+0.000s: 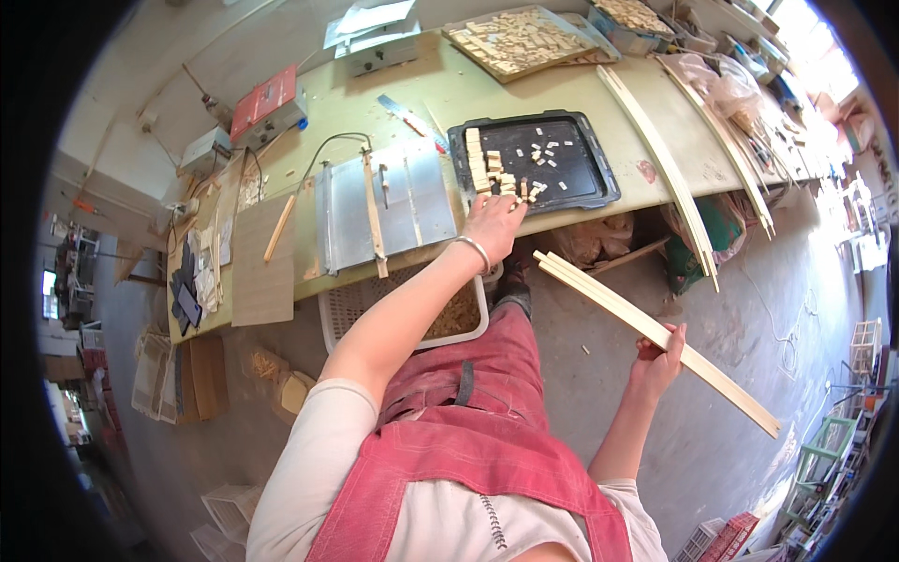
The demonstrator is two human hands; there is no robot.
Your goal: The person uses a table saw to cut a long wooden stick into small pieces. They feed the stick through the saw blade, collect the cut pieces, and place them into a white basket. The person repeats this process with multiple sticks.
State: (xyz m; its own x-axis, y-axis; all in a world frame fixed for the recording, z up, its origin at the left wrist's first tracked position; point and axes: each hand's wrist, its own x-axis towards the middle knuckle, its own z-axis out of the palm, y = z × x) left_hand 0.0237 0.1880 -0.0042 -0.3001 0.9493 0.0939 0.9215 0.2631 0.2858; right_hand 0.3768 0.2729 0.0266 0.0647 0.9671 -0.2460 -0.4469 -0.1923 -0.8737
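My left hand point(494, 225), with a bangle at its wrist, reaches over the front rim of a black tray point(582, 155). Its fingers are bent and close together on small wooden blocks at that rim; the fingertips are partly hidden. More small wooden blocks point(475, 155) stand in a column along the tray's left side, and several small pale pieces point(538, 155) lie scattered in its middle. Off the table at the right, my right hand point(661, 358) is closed round a bundle of long wooden strips point(609, 304), held slanting with the far end toward the table.
A metal plate with a wooden fence point(346, 211) lies left of the tray. Long strips point(660, 155) overhang the table's right edge. A board heaped with blocks point(520, 42) sits at the back. Below the table stands a white plastic basket point(478, 330) with wood scraps.
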